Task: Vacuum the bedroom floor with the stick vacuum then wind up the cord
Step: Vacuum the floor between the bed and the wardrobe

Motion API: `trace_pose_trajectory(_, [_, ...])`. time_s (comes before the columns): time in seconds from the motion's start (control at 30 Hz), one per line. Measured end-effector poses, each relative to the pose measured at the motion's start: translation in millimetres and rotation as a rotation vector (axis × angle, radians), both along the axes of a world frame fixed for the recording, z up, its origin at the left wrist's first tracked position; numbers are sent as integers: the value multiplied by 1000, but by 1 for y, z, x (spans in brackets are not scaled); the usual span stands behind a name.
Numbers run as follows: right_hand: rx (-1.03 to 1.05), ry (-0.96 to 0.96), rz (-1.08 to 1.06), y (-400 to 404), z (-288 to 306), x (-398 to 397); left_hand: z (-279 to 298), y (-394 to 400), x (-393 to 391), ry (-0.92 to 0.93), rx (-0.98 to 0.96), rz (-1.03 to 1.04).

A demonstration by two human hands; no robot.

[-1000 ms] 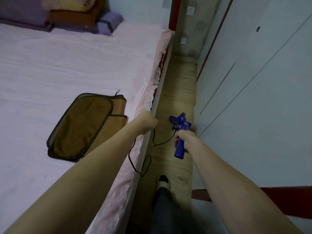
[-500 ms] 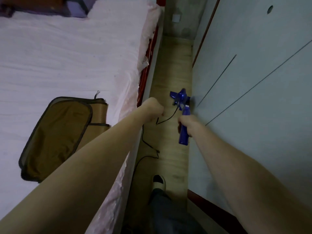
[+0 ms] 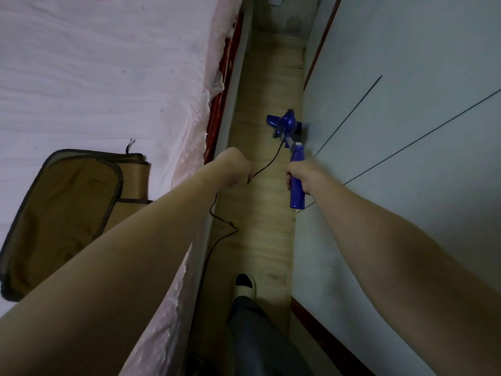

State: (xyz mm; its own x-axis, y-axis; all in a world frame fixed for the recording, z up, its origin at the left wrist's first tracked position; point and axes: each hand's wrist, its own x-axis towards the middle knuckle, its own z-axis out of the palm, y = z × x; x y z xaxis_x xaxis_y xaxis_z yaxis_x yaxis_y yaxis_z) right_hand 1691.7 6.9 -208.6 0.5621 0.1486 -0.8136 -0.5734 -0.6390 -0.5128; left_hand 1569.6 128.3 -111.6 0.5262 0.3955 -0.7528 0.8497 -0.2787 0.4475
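Observation:
A blue stick vacuum [image 3: 288,126] stands in the narrow strip of wooden floor [image 3: 267,85] between the bed and the wardrobe, its head close to the wardrobe. My right hand [image 3: 303,173] grips its blue handle [image 3: 296,191]. My left hand [image 3: 235,168] holds the black cord [image 3: 268,162], which runs from the vacuum body to my fist, then drops along the bed side to the floor in a loose bend [image 3: 226,226].
A bed with a pink cover [image 3: 108,77] fills the left; a folded brown mat [image 3: 70,207] lies on it. Pale wardrobe doors [image 3: 406,104] wall off the right. My slippered foot [image 3: 245,284] stands on the floor strip. A wall closes the far end.
My view has tilted down and moved forward along the aisle. The vacuum stays beside the wardrobe, both hands keep their holds, and the cord now hangs in a different bend lower down.

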Motion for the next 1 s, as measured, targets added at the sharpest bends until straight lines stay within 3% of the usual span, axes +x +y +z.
trace_pose_trajectory(0.33, [196,38,-82,28,14,-42,-5,-4,-26,38,-27,-27])
trace_pose_trajectory(0.57, [136,32,-18,-1,14,-123,18,-22,-71,-40,-16,9])
trace_pose_trajectory(1.0, [-37,-8,120,-142,42,-310,52,-92,-289,-137,75,32])
